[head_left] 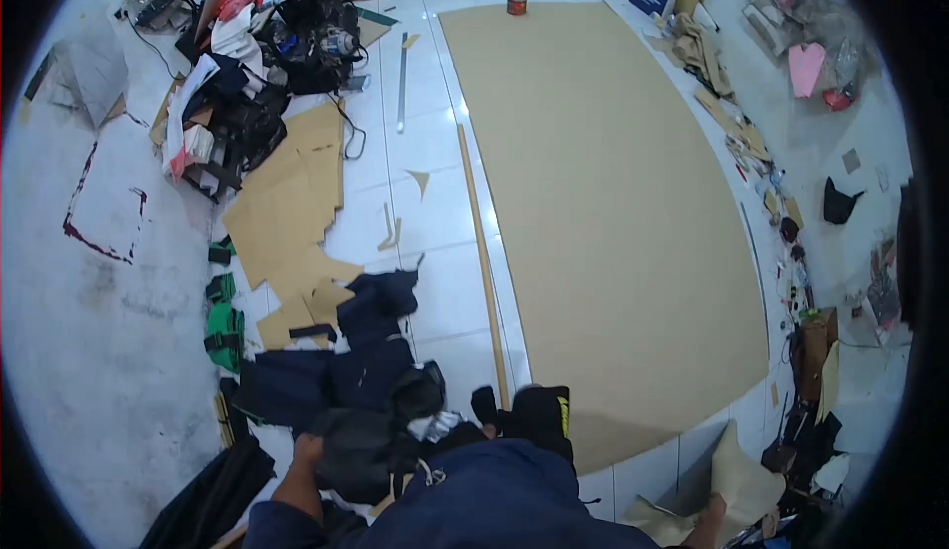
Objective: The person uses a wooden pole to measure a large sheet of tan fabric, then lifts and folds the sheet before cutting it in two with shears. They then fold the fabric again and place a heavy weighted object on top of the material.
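At the lower left, my left hand (308,448) is at the edge of a dark grey bag (364,453), its fingers curled against it. Low on the right, my right hand (710,517) touches a curled pale beige sheet (743,480); its fingers are too small and dim to make out. A large brown sheet (613,213) lies flat on the tiled floor in front of me, with a red tin (516,4) at its far end. Along its left side lies a long wooden stick (481,262).
Brown cut pieces (287,193) and dark blue fabric (371,371) lie on the left. Black bags and clothes (247,84) are heaped at the back left. A metal ruler (402,84) lies on the tiles. Mixed scraps (736,134) line the right wall.
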The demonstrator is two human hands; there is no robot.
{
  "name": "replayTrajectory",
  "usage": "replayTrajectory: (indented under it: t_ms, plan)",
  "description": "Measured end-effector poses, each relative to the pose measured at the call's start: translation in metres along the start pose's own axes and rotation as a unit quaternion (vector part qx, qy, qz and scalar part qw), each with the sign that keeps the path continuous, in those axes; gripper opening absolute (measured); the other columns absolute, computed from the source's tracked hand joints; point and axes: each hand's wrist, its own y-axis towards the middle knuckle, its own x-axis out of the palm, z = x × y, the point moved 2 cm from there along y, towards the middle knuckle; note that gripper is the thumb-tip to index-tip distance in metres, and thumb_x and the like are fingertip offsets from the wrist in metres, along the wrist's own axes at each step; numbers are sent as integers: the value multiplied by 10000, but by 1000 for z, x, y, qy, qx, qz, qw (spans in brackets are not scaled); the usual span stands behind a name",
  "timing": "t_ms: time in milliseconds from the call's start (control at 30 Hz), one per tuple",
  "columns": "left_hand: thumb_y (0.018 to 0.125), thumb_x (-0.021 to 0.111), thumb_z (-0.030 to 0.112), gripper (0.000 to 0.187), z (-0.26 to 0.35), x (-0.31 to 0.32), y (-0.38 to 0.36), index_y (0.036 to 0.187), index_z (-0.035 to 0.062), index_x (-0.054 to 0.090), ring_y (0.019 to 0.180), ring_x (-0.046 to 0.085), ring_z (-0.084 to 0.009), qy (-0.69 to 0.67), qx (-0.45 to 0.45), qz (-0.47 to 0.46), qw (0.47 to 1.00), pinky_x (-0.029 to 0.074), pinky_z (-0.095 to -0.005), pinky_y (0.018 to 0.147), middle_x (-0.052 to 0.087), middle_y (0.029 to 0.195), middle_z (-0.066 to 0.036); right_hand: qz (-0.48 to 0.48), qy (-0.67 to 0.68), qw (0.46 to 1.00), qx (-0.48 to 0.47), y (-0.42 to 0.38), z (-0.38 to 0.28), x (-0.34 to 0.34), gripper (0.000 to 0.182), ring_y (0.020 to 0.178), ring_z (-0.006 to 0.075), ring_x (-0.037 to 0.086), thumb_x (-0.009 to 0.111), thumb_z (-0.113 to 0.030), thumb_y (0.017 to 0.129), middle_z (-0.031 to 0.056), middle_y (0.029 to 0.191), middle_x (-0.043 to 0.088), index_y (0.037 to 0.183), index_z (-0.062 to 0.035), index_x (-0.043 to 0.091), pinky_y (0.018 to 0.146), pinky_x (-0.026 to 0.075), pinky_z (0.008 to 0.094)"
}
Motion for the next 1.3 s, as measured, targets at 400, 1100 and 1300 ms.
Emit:
replayTrajectory:
  t_ms: [400,1100,1300]
  plan:
    - [826,673,297,381,319,-223,167,1047,-13,660,819,644,-217,-78,124,-21,989,508,-344,728,676,908,-126,12,-572,815,-90,-101,-202,167,485,1204,358,501,524,-296,903,183,1365,486,1316,-42,510,989,423,473]
    - [947,537,333,359,1122,-604,544,1138,30,559,967,531,-261,231,421,-62,875,412,-376,835,541,1079,-148,270,-380,864,190,-286,-548,574,356,1154,288,599,549,-275,873,123,1235,630,1147,-74,653,940,494,426]
    - [973,548,341,496,1370,-826,531,1331,-1,519,1207,522,-319,163,613,44,772,400,-400,1022,528,1342,-215,191,-328,895,235,-340,-683,740,366,1108,296,625,586,-258,827,146,1190,648,1128,-63,656,919,507,412]
